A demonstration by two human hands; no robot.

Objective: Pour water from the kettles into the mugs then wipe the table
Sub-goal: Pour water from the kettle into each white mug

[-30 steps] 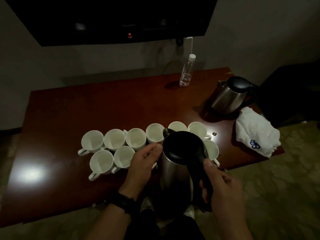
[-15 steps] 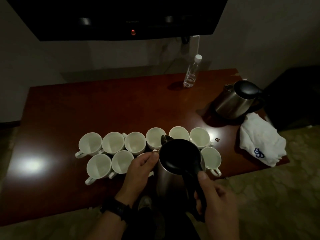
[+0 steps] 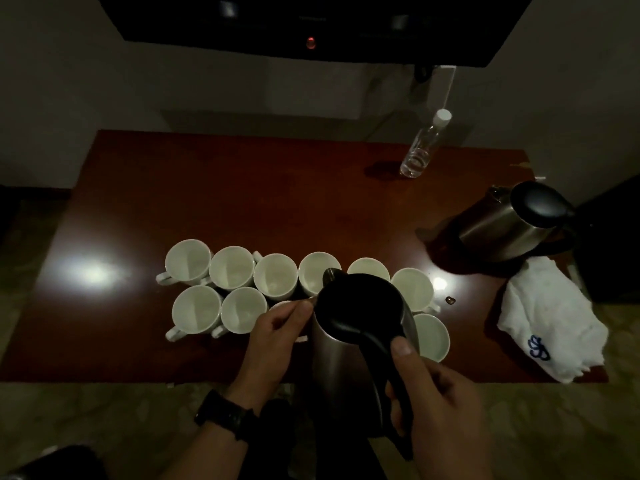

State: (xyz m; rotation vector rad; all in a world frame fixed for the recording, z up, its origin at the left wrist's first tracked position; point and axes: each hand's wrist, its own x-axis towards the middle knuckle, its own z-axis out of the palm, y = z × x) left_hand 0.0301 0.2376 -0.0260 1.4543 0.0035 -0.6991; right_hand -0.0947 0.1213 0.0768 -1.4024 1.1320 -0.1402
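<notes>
Right grip (image 3: 440,403) clasps the steel, black-lidded kettle (image 3: 360,303) over white ceramic mugs (image 3: 232,268). Left grip (image 3: 277,334), curled at its nine o'clock, has an unclear hold. No mug looks filled, and wiping remains.

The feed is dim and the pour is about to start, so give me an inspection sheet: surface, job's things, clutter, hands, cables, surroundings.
Surface: dark wooden table, glare patch at left; no spill visible.
Job's things: white mugs clustered in two rows, fill levels hard to read; held kettle above them, spout over the back row; second kettle standing at right; white cloth at the right edge.
Clutter: capped clear bottle at the back; small dark speck by the mugs.
Hands: right hand grips the held kettle's handle; left hand beside its body, fingers curled, grip unclear.
Cables: white cord on the wall behind the bottle.
Surroundings: dark screen with a red light on the wall; patterned floor.
</notes>
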